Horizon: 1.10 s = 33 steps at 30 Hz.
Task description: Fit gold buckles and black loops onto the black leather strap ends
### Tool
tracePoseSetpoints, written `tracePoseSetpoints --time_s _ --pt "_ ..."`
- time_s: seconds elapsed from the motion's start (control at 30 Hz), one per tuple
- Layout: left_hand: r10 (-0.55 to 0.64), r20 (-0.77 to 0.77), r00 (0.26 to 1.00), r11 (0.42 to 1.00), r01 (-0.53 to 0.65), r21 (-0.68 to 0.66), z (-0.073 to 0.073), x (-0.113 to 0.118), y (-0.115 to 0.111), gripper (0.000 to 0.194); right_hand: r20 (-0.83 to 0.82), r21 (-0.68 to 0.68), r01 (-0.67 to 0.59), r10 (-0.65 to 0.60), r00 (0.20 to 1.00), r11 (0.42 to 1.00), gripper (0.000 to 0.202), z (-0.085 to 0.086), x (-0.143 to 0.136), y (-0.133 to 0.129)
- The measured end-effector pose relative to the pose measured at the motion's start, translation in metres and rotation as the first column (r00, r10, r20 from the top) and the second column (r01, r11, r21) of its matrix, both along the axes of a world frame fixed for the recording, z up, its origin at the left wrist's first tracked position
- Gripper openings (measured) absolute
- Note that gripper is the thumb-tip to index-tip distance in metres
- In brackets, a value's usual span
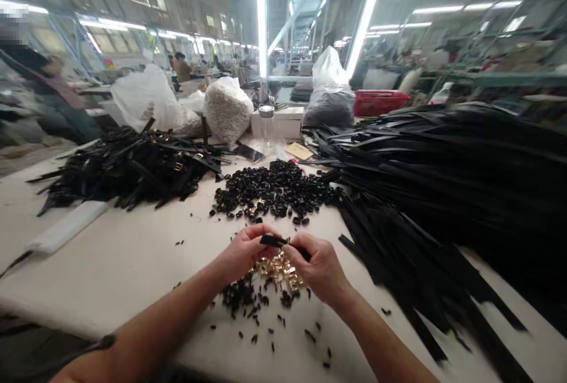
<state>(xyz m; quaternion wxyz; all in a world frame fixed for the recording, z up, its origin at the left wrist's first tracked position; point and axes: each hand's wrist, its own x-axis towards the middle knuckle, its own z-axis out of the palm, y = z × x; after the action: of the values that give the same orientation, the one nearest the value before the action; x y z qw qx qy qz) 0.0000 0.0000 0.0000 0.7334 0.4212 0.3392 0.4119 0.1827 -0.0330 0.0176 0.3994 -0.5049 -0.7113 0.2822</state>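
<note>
Left grip (248, 251): pinches narrowly near one end of a black strap (271, 241).
Right grip (319, 262): curls around the strap's other visible stretch; neither hand nearer.
Strap: lies within both grips, long axis crosswise between them, dipping slightly rightward, above gold-toned metal fittings (280, 272).
Tabletop (146, 253): carries piled black loops (277, 183) just beyond both hands.

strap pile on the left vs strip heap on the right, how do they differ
The left strap pile is smaller than the right strip heap. The strap pile shows gold-coloured buckles; the strip heap shows none. The strap pile is jumbled; the strip heap mostly aligned. Both are black, on the table.
</note>
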Motion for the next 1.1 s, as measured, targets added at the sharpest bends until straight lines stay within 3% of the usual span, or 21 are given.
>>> tracePoseSetpoints --time_s 0.1,0.2,0.37,0.53,0.73,0.87,1.1 --pt "-0.116 -0.072 0.991 0.993 0.116 -0.002 0.005 -0.001 -0.001 0.038 -0.027 -0.027 -0.057 0.056 0.998 0.998 0.023 0.001 0.000 -0.001" --pt "-0.205 -0.085 0.975 0.979 0.205 -0.006 0.005 -0.003 0.000 0.040 -0.020 -0.050 -0.099 0.098 0.995 0.994 0.019 0.000 0.001 -0.002" --pt "-0.137 -0.087 0.987 0.990 0.139 0.024 0.002 -0.005 0.004 0.030 0.023 -0.093 -0.125 0.127 0.992 0.988 0.026 0.000 0.004 0.002" --pt "-0.086 -0.126 0.988 0.994 0.095 0.060 0.009 -0.003 0.004 0.025 -0.004 -0.136 -0.173 0.175 0.985 0.975 0.027 0.005 0.006 0.003" --pt "-0.166 -0.075 0.983 0.985 0.162 -0.052 0.010 -0.006 0.004 0.026 -0.006 -0.155 -0.166 0.167 0.986 0.974 0.029 0.010 0.008 0.001" --pt "-0.215 -0.006 0.977 0.976 0.215 -0.025 0.004 -0.006 0.003 0.024 0.021 -0.145 -0.140 0.144 0.989 0.980 0.029 0.009 0.008 0.000" --pt "-0.198 -0.017 0.980 0.980 0.198 -0.020 0.000 -0.004 0.002 0.026 0.073 -0.096 -0.114 0.121 0.990 0.989 0.027 0.010 0.006 0.000"
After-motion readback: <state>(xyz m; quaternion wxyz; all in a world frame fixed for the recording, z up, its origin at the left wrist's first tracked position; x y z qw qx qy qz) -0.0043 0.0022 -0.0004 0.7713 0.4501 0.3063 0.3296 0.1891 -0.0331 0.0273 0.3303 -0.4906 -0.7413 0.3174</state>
